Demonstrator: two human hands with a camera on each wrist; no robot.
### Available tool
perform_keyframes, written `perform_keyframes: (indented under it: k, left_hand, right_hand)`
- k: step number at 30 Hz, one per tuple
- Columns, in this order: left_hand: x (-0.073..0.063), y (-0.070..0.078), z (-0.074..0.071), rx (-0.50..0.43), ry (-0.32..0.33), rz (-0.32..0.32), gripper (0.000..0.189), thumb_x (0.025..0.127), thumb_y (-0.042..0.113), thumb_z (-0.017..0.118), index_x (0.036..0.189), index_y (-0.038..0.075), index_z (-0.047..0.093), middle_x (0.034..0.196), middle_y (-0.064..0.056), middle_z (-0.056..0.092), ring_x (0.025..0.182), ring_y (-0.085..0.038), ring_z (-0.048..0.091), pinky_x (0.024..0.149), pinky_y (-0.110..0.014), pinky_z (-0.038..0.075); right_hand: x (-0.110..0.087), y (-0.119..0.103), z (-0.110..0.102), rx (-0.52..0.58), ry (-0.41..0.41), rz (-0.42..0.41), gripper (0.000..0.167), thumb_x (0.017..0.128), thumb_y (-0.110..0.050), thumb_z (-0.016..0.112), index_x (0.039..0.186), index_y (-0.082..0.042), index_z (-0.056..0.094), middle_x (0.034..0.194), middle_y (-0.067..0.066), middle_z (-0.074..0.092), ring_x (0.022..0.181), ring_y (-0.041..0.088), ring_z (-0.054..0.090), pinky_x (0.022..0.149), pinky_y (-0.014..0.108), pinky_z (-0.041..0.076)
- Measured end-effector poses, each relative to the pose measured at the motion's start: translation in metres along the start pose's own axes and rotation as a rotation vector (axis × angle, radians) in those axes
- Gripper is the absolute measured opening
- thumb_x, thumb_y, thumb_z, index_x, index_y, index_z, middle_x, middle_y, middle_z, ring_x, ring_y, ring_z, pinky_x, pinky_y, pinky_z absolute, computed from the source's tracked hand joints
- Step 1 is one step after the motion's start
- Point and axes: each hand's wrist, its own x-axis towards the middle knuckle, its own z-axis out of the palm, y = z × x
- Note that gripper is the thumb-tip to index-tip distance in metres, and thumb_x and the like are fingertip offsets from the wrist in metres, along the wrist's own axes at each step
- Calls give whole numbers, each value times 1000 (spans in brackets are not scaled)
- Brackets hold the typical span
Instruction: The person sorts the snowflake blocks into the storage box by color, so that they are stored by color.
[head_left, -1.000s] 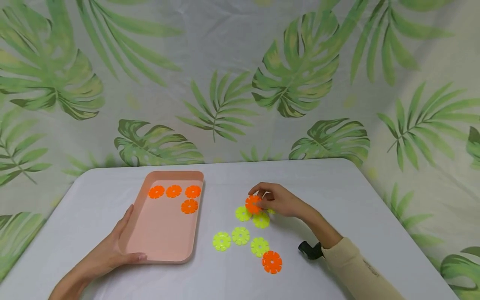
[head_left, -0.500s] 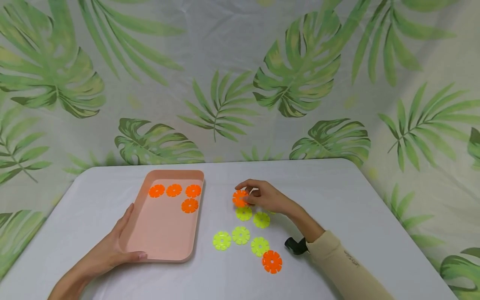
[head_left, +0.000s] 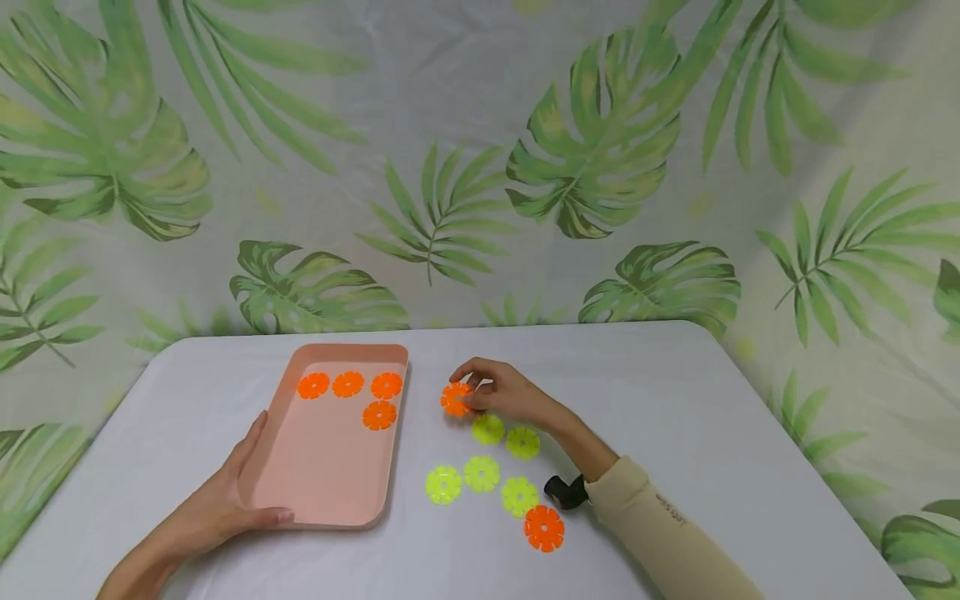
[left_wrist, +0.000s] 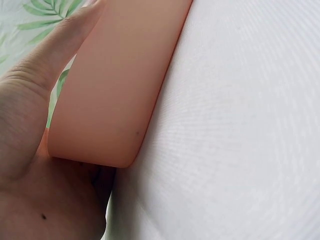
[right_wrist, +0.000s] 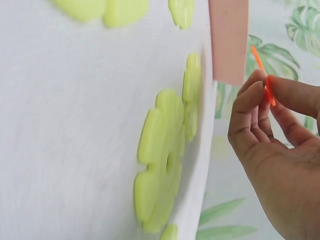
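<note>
My right hand (head_left: 506, 392) pinches an orange notched plastic disc (head_left: 453, 400) between thumb and fingertips. In the right wrist view that disc (right_wrist: 262, 75) shows edge-on, raised over the white table. My left hand (head_left: 217, 504) holds the near left corner of a pink tray (head_left: 318, 479), thumb along the near side and fingers on the left side. The left wrist view shows the tray's outer wall (left_wrist: 110, 85) against the hand. Inside the tray, toward its far end, lie several orange discs, one of them (head_left: 379, 415) below the others.
Several yellow-green notched discs (head_left: 482, 473) lie right of the tray, one (head_left: 488, 429) just below my right hand. Another orange disc (head_left: 543, 528) rests nearer the front, touching or almost touching a yellow-green one (head_left: 520, 497). A black device (head_left: 566, 492) sits at the right wrist.
My right hand has moved left with the orange disc, from above the yellow-green discs toward the tray's right side. The left hand and tray have stayed in place.
</note>
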Motion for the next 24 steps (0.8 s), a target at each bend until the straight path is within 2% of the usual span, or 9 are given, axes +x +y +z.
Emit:
perform_keyframes:
  k: [1,2,3,8,9,15,17,20,24]
  left_hand:
    - [0,-1,0,-1,0,0,129,83,17,84,166,42,-11,175,-23,-8,150,-52,8,113,-76,11]
    - [-1,-1,0,2,2,3,128,83,17,84,166,42,-10,175,-23,-7,150,-51,9,120,-67,12]
    - [-1,-2,1,-2,3,4,128,83,17,84,166,43,-10,175,-22,-7,150,-51,9,121,-64,11]
    - [0,-4,1,-32,8,15,128,83,16,84,165,45,-9,176,-20,-8,150,-50,8,125,-57,4]
    - [0,-4,1,-38,7,16,128,83,15,84,165,44,-9,175,-20,-8,150,-50,7,120,-67,3]
    - [0,-4,2,-39,9,14,130,82,15,85,165,44,-9,175,-21,-8,150,-50,8,117,-72,4]
    - [0,-3,1,-39,8,13,130,82,15,85,165,44,-9,175,-21,-8,150,-51,7,116,-74,5]
    - [0,-3,1,-39,5,8,130,81,15,86,166,44,-10,175,-21,-9,150,-51,7,114,-76,6]
    - [0,-2,1,-38,3,1,131,81,15,86,166,43,-10,175,-21,-9,150,-52,6,114,-78,6]
  right_hand:
    - [1,-1,2,3,-3,5,32,98,1,61,129,-5,64,108,14,62,83,33,69,80,28,58]
    - [2,-2,3,7,-5,7,32,98,1,61,130,-5,64,108,13,62,83,34,68,80,29,59]
    - [3,-2,5,12,-7,6,33,98,1,61,130,-5,64,108,13,61,84,36,68,80,30,59]
    - [9,-9,11,-3,-17,-28,35,98,1,61,132,-5,66,109,16,62,85,43,65,78,31,58]
    - [10,-11,11,-9,-20,-30,35,97,1,61,131,-5,66,110,16,63,84,42,65,78,30,57]
    - [20,-18,16,-31,-38,-37,32,97,0,63,129,-6,67,108,14,62,76,17,63,77,26,55]
    - [22,-20,18,-29,-45,-43,32,97,0,65,128,-6,67,106,14,61,75,14,62,76,25,55]
    - [26,-23,22,-19,-50,-48,32,97,0,66,128,-5,66,105,14,61,75,16,63,76,23,55]
    - [32,-25,28,1,-54,-53,32,97,-1,68,129,-5,66,107,14,62,79,36,67,79,30,58]
